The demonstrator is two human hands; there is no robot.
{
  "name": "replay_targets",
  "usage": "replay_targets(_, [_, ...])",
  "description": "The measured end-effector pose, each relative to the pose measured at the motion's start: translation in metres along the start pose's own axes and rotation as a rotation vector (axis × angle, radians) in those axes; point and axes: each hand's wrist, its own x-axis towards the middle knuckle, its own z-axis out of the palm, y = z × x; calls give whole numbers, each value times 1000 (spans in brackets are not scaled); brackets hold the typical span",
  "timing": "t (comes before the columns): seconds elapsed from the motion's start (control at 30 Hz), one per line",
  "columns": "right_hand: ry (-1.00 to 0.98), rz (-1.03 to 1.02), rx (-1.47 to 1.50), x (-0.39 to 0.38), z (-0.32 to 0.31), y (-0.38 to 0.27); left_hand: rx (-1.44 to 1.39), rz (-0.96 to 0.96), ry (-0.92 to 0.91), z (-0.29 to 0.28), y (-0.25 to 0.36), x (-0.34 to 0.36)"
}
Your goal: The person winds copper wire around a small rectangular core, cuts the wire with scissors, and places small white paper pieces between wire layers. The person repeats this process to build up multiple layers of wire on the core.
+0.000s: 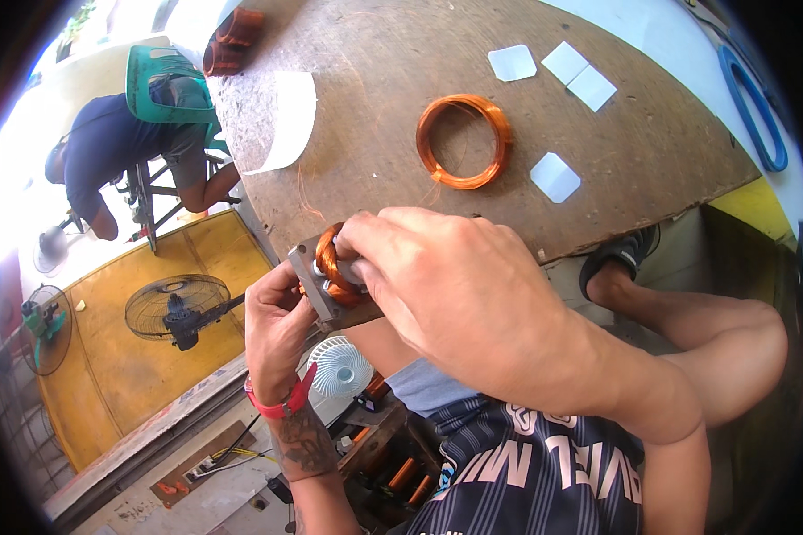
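Note:
My left hand [274,334] grips a grey metal motor core [310,281] from its left side, just past the table's near edge. A loop of copper coil [328,256] stands on the core, with pale insulation showing beside it. The fingers of my right hand [459,276] are closed at the coil's right side, pinching it; the fingertips are partly hidden. A larger ring of orange copper wire [426,150] lies on the wooden table [366,107] beyond my right hand.
White insulation squares [556,178] lie to the right of the wire ring. Darker copper coils [227,53] and a curved white sheet [294,125] are at the table's left edge. A small fan [341,366] stands near my left wrist. Another person [107,138] sits far left.

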Motion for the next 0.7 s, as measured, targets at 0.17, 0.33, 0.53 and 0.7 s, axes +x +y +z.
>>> replay_targets(0.17, [27,5,-30,1,1,-1,-21,14,-20,-2,-3,0])
replay_targets(0.33, [-5,19,-46,1,3,-4,-4,19,-15,-3,-5,0])
replay_targets(0.53, [-3,46,-66,2,2,-5,10,25,-15,-3,-5,0])
replay_targets(0.7, [-22,28,-81,2,2,-4,-3,27,-16,-2,-5,0])
